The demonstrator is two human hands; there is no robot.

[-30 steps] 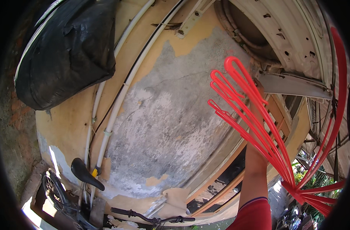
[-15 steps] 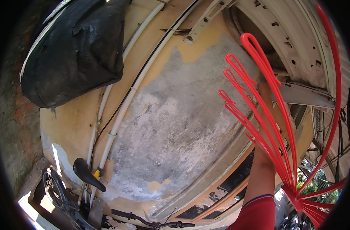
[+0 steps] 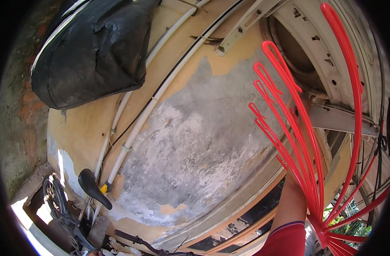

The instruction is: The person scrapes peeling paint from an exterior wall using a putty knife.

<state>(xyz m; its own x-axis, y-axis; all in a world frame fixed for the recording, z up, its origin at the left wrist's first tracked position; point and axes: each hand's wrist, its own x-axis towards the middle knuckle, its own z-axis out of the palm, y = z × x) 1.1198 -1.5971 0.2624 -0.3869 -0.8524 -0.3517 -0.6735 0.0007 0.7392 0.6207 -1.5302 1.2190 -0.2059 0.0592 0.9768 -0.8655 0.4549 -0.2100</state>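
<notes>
My right arm rises from the lower edge in a red sleeve [image 3: 289, 239], but the right hand [image 3: 298, 117] is mostly screened by the red plastic loops [image 3: 289, 128] fanning in front of it; I cannot tell whether its fingers are closed on anything. My left hand is out of view. The loops spread from a hub [image 3: 327, 234] cut off at the lower right, one long loop arching along the right rim. Beyond them, white metal framing [image 3: 331, 55] is hard to read. The peeling wall [image 3: 195, 145] leaves open room at centre; white pipes [image 3: 135, 128] cross it, a black bag [image 3: 92, 51] hangs upper left, a bicycle saddle [image 3: 92, 187] sits lower left.
</notes>
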